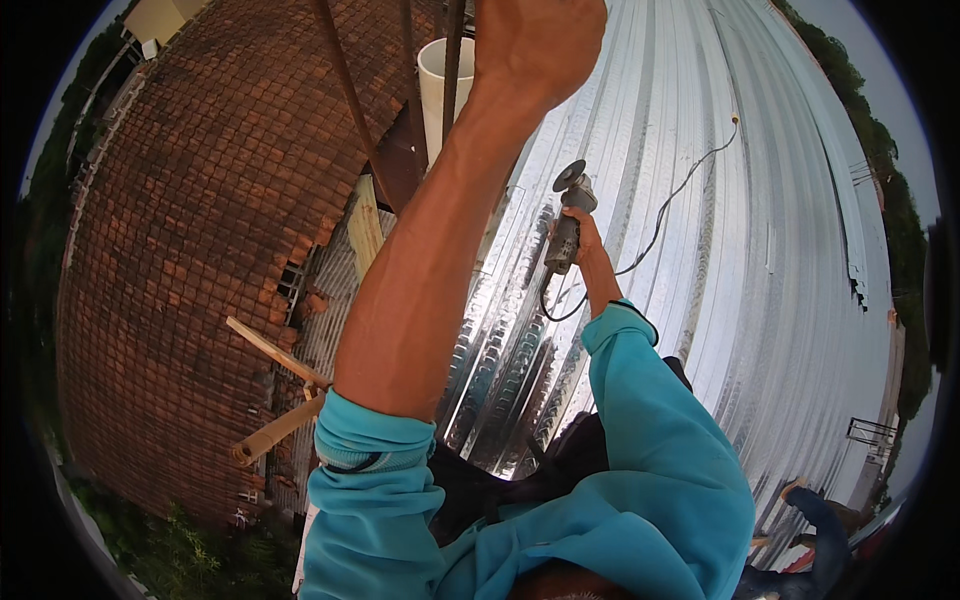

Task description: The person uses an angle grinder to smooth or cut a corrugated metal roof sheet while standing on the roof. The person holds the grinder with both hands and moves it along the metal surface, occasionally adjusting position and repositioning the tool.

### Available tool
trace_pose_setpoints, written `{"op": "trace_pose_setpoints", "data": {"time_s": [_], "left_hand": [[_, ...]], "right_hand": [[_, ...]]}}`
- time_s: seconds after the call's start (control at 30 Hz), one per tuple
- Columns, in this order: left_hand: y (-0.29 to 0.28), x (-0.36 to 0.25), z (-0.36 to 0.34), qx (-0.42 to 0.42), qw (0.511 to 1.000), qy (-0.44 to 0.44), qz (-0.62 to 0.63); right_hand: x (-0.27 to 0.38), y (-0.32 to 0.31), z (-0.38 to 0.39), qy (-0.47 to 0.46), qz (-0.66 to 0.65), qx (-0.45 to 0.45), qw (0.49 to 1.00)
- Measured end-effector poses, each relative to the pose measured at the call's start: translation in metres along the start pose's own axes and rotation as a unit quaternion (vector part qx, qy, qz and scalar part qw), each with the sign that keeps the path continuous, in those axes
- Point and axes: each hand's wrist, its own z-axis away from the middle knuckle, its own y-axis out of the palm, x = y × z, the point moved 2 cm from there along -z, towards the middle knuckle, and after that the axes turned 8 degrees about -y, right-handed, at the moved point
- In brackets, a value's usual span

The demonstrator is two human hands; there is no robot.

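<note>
My right hand (587, 238) is closed around the body of an angle grinder (566, 240), whose dark disc points up and away from me. A black cord (661, 222) trails from the tool across the shiny ribbed metal roofing. My left arm reaches far forward, and my left hand (540, 45) is partly cut off by the upper edge, its fingers hidden. Close to that hand stand dark steel rebars (453, 75) and a white plastic pipe (433, 65). Whether the left hand touches a rebar cannot be seen.
Corrugated metal sheets (720, 270) spread to the right. An old tiled roof (180, 270) lies to the left, with broken tiles along its edge. Wooden pieces (270, 348) and bamboo (270, 437) jut out there. Another person's dark sleeve (826, 535) shows at the lower right.
</note>
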Motion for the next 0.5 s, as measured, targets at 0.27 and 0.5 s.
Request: {"op": "trace_pose_setpoints", "data": {"time_s": [0.27,0.5], "left_hand": [[0.009,-0.002,0.009,0.004,0.992,-0.111,-0.055],[0.004,0.053,0.143,-0.226,0.958,0.103,-0.143]], "right_hand": [[0.148,-0.090,0.049,-0.081,0.061,-0.015,0.995],[0.157,-0.205,0.101,-0.089,0.060,-0.035,0.994]]}}
